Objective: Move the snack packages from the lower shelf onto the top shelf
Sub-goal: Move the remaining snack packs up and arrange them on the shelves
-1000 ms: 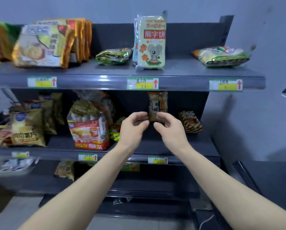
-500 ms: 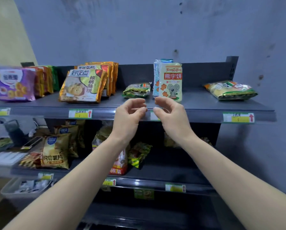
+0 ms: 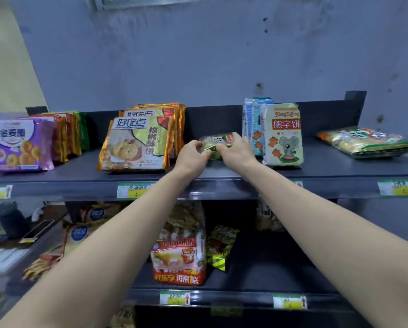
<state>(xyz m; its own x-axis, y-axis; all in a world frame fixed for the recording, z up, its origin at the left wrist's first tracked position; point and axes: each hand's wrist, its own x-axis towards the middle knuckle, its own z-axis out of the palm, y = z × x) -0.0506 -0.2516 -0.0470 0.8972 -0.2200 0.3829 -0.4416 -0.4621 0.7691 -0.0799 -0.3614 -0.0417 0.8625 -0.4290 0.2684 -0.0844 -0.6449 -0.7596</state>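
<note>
The small green-and-gold packet [image 3: 218,143] is up on the top shelf [image 3: 328,168], in the gap between the stack of walnut-cookie packs [image 3: 136,143] and the upright bear-biscuit pack [image 3: 282,134]. Both hands are on it. The left hand [image 3: 191,155] has its fingers curled in against the packet's left end. The right hand [image 3: 236,150] lies over the right half, fingers bent down across the top and thumb tucked at the front edge. Both are closed round it, so only a strip of wrapper shows between them. I can't make out whether one packet or two sit under those fingers.

Just behind the bear-biscuit pack stands a blue pack [image 3: 251,124], mostly covered by it. Well off to the right a flat green-gold packet [image 3: 366,143] lies on its side. At the far left the purple ring-biscuit pack [image 3: 18,145] is blurred at its edge.

On the lower shelf [image 3: 269,275] stand a big red-and-white bag [image 3: 178,256] and, just beside it, a leaning yellow-green packet [image 3: 220,247]. Another pack [image 3: 267,216] sits in shadow behind the right forearm, its print unreadable. The left forearm cuts across the crisp bags [image 3: 80,235]. The price tags [image 3: 399,188] on the shelf edges are too smeared to read.
</note>
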